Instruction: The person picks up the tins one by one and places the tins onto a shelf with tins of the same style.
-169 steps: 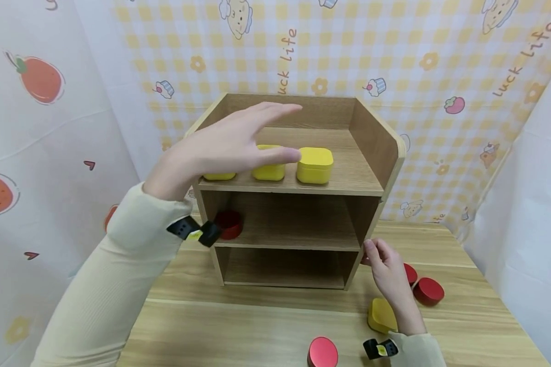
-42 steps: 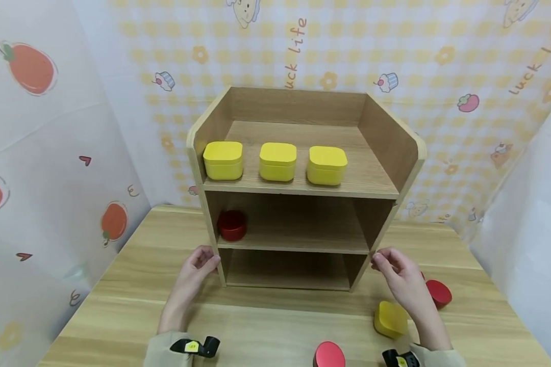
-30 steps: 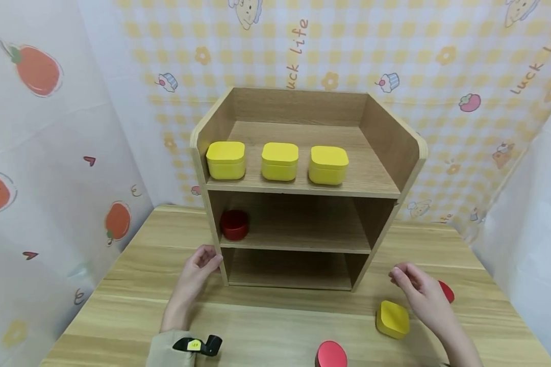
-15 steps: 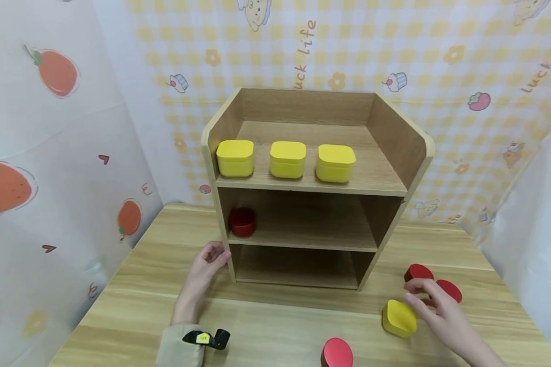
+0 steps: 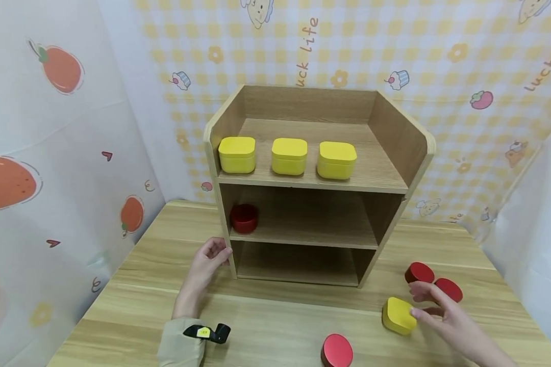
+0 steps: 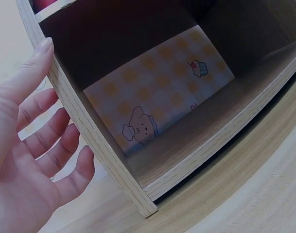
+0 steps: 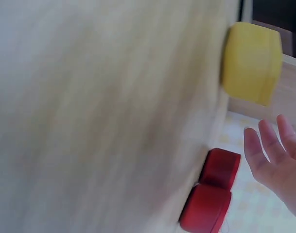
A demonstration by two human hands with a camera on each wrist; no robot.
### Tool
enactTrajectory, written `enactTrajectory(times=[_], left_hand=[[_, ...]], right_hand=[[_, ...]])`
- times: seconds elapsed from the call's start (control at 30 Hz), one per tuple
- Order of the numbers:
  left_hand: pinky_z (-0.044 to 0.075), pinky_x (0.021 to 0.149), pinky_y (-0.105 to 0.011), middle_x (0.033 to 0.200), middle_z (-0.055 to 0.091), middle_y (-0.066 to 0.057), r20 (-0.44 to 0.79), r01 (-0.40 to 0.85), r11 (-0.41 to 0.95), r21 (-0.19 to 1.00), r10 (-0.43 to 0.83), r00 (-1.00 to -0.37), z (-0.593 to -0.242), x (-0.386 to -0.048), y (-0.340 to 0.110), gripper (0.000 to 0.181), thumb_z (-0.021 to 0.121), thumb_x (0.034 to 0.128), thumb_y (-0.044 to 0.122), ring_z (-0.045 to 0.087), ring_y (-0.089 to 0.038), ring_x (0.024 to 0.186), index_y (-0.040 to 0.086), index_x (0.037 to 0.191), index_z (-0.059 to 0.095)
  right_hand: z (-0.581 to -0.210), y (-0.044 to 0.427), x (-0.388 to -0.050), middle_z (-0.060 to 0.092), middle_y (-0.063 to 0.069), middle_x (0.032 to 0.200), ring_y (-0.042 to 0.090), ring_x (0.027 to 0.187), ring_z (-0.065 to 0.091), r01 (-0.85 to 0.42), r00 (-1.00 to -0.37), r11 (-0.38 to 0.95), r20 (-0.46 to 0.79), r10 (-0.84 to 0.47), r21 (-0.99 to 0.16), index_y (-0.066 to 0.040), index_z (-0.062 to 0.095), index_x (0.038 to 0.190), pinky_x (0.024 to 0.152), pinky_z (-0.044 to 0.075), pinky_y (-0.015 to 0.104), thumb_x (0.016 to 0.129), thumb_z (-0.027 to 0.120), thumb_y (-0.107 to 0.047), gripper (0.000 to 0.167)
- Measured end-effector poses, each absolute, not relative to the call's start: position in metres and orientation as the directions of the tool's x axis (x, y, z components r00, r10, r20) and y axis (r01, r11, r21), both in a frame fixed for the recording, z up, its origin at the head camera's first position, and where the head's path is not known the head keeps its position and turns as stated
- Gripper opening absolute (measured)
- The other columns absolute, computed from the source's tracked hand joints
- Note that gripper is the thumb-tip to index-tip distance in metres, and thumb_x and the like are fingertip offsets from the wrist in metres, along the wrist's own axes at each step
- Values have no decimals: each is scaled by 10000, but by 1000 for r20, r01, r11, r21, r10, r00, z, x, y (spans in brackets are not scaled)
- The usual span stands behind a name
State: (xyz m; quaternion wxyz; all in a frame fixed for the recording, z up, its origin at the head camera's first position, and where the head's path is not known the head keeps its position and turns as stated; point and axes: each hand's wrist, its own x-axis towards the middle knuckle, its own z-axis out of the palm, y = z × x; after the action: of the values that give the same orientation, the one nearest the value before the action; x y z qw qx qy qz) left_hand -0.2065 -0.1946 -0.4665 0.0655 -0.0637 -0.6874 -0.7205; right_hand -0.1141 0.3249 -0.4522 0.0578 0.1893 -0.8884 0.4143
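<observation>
My left hand (image 5: pixel 204 266) holds the left side panel of a small wooden shelf (image 5: pixel 312 219) near its base. In the left wrist view the thumb (image 6: pixel 38 63) lies on the panel's front edge (image 6: pixel 96 138), the fingers curling along its outer side. On the table at right, my right hand (image 5: pixel 447 317) hovers beside a yellow rounded-square box (image 5: pixel 397 316), its fingers loosely bent. The right wrist view shows that hand (image 7: pixel 286 167) apart from the yellow box (image 7: pixel 250 63). Two red round boxes (image 5: pixel 419 272) sit just behind the right hand.
Three yellow boxes (image 5: pixel 289 157) stand in a row along the shelf's top. One red round box (image 5: pixel 244 219) is at the left of the middle level. Another red round box (image 5: pixel 337 350) lies near the table's front. Patterned cloth (image 5: pixel 340 46) hangs behind and at both sides.
My left hand has come down from the top yellow boxes to the shelf's left side. My right hand has left the shelf's right side and moved right and nearer, beside the yellow box.
</observation>
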Motion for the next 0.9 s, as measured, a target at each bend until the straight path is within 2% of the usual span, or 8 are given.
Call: enactTrajectory(times=[0.2, 0.33, 0.47, 0.63, 0.77, 0.9], left_hand=[[536, 719, -306, 884, 542, -36, 174, 174, -53, 983, 0, -985, -467, -207, -194, 136, 633, 922, -9, 548, -118, 808, -5, 1022, 540], [537, 722, -306, 900, 550, -40, 173, 172, -62, 983, 9, -985, -467, -208, -195, 140, 626, 920, -19, 553, -118, 818, -1, 1030, 541], [533, 716, -300, 899, 554, -36, 181, 179, -75, 981, 10, -984, -467, -208, -195, 143, 628, 914, -27, 550, -116, 817, 6, 1026, 545], [533, 708, -295, 884, 550, -37, 195, 194, -69, 979, 17, -981, -467, -207, -195, 128, 623, 919, -30, 549, -115, 804, 6, 1016, 547], [535, 701, -296, 883, 540, -45, 208, 206, -67, 976, 16, -978, -466, -206, -196, 125, 621, 925, -21, 546, -118, 796, 2, 1019, 543], [532, 711, -293, 890, 550, -42, 203, 202, -60, 978, 20, -979, -466, -205, -198, 126, 622, 928, -12, 548, -114, 803, -2, 1022, 540]], right_hand=[[-461, 335, -115, 544, 72, 1165, 65, 1000, 549, -368, -907, 525, 172, -385, -768, 19, 395, 1394, 739, 528, 260, 854, 725, -1, 633], [-468, 340, -117, 505, -35, 1243, 46, 1010, 530, -335, -894, 498, 103, -437, -800, 13, 351, 1430, 747, 530, 257, 862, 728, -35, 683], [-477, 340, -117, 483, -102, 1269, 64, 996, 553, -396, -860, 449, 152, -487, -801, 19, 347, 1430, 731, 546, 267, 839, 750, -20, 716], [-480, 340, -117, 504, -107, 1254, 69, 965, 560, -381, -856, 439, 132, -499, -814, 42, 355, 1403, 741, 538, 237, 838, 756, -32, 697], [-479, 338, -118, 542, -23, 1198, 92, 936, 554, -353, -872, 474, 100, -479, -807, 34, 383, 1374, 753, 512, 214, 838, 768, -79, 669], [-481, 333, -117, 555, 8, 1143, 99, 904, 546, -319, -892, 525, 62, -448, -789, 3, 412, 1352, 745, 482, 214, 831, 788, -152, 661]])
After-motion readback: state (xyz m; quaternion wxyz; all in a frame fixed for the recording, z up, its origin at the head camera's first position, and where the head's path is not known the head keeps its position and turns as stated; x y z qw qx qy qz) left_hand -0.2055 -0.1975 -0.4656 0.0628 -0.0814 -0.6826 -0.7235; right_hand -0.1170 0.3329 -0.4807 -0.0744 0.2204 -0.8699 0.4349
